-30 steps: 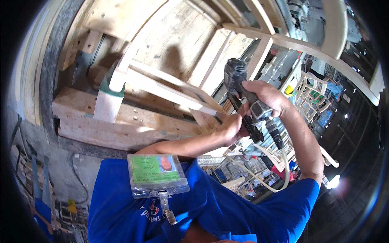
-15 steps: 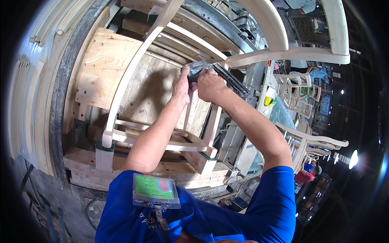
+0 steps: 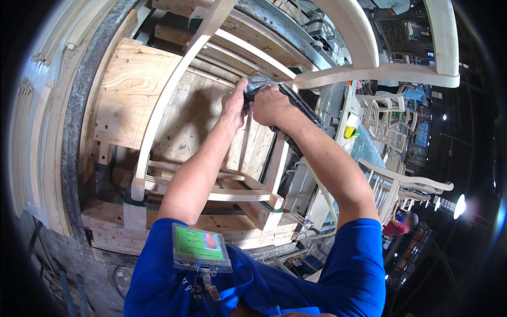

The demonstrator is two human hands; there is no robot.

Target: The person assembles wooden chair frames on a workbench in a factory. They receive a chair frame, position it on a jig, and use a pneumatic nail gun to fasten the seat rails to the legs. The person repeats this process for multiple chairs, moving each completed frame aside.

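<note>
My right hand (image 3: 270, 105) grips a dark pneumatic nail gun (image 3: 288, 103) by its handle, its nose pressed at the top of an unfinished pale wooden chair frame (image 3: 158, 121) clamped in a plywood jig (image 3: 132, 90). My left hand (image 3: 235, 103) rests beside it, fingers against the tool's front and an upright wooden slat (image 3: 244, 148). Both forearms reach up from my blue shirt at the bottom of the picture.
A pale air hose (image 3: 319, 190) hangs from the tool. Curved wooden chair parts (image 3: 369, 68) arch over the bench at upper right. Finished chair frames (image 3: 401, 190) stand to the right. A green badge (image 3: 199, 247) hangs on my chest.
Both hands and the nail gun have moved from the lower right rail up to the top of the chair frame, and the view has tilted to follow.
</note>
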